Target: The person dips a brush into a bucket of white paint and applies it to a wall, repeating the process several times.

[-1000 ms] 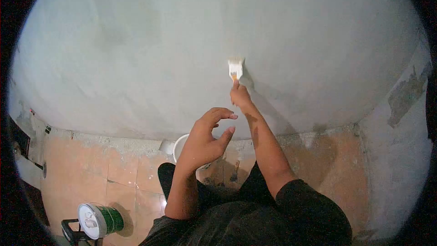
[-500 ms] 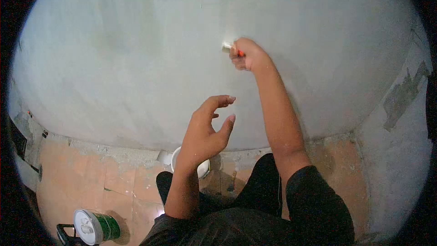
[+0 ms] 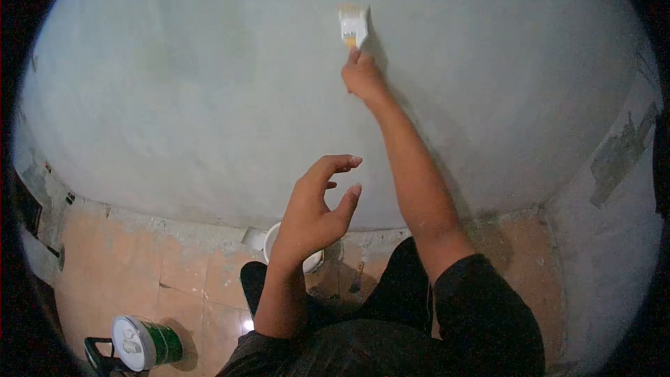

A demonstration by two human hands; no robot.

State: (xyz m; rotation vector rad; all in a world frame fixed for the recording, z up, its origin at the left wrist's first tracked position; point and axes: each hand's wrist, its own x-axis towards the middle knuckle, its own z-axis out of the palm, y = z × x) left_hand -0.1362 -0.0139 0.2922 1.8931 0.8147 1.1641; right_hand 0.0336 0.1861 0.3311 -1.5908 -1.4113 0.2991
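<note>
My right hand [image 3: 364,78] is closed around the handle of a paintbrush [image 3: 354,24], its bristles up against the grey-white wall [image 3: 209,98]. White paint coats the lower bristles and ferrule area, and a bit of orange handle shows above my fingers. My left hand [image 3: 317,202] hovers in front of the wall, lower and to the left, with thumb and fingers apart and nothing between them. Partly hidden behind my left wrist, a white paint bucket [image 3: 272,241] sits on the floor by the wall base.
On the tiled floor [image 3: 132,258] at lower left stands a green-and-white bucket [image 3: 164,343] with a white lid, beside a black-framed object [image 3: 101,356]. A small tool [image 3: 358,278] lies between my knees. A side wall [image 3: 607,237] with a bare grey patch rises at right.
My right hand has moved up the wall with the paintbrush and turned it from pointing left to bristles upward. My left hand has dropped slightly, its fingers still apart.
</note>
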